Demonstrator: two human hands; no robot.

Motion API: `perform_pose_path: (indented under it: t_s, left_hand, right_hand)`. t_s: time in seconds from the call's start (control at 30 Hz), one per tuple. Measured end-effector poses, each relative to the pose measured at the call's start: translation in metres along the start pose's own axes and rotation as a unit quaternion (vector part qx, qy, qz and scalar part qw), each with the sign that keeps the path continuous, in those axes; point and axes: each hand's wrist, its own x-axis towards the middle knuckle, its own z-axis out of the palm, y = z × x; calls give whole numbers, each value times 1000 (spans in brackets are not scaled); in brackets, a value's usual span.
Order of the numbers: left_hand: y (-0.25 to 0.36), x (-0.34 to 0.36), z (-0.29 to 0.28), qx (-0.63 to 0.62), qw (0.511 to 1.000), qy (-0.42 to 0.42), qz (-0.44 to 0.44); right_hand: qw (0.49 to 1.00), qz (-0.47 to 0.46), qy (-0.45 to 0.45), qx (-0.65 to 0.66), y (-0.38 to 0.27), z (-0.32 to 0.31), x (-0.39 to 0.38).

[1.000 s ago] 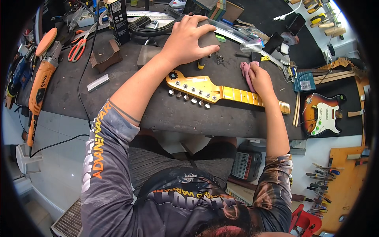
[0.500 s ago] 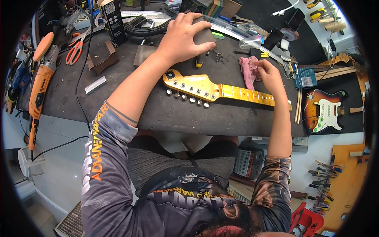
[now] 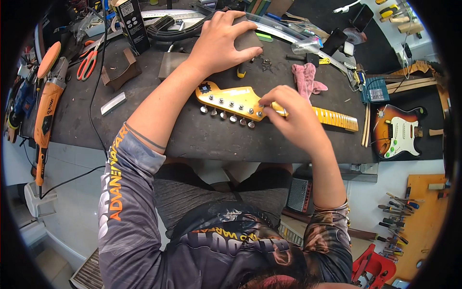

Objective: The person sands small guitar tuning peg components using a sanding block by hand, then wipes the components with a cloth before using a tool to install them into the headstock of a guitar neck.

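The right hand's (image 3: pixel 292 115) fingers curl nearly together over the guitar neck (image 3: pixel 236 97) beneath them; their grip is unclear. The left hand's (image 3: pixel 222 42) fingers spread over a grey block (image 3: pixel 249 41). Beyond the right knuckles lies a pink cloth (image 3: pixel 304 77).

Gtr neck (image 3: pixel 337 119): glossy wood, under R fingers (image 3: pixel 276 96)
Tuners (image 3: pixel 223 116): shiny metal, mostly L of R fingers
Rag (image 3: pixel 304 79): matt cloth, beyond R fingers
Desk (image 3: pixel 202 139): matt, scuffed surf.

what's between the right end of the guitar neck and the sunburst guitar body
In the head view, two thin pale sticks lie between the guitar neck and the sunburst guitar body.
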Motion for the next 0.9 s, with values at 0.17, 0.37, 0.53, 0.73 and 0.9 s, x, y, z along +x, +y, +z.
perform_pose_path:
  t_s: [0.17,0.37,0.53,0.73,0.9]
  left_hand:
    - [3,3,-1,-12,1000,9,2]
    - [3,2,-3,-13,1000,18,14]
    - [12,5,-14,-25,1000,-3,15]
    - [17,8,-20,-51,998,-26,9]
    - [16,7,-20,-48,999,-22,11]
  right_hand:
    - [998,-15,-26,-57,1,13,3]
    - [996,-28,-32,-75,-1,19,7]
    - [993,-35,-18,-109,-5,14,7]
    - [981,-71,-39,-177,-5,13,10]
    - [969,-104,-48,-221,-14,12,14]
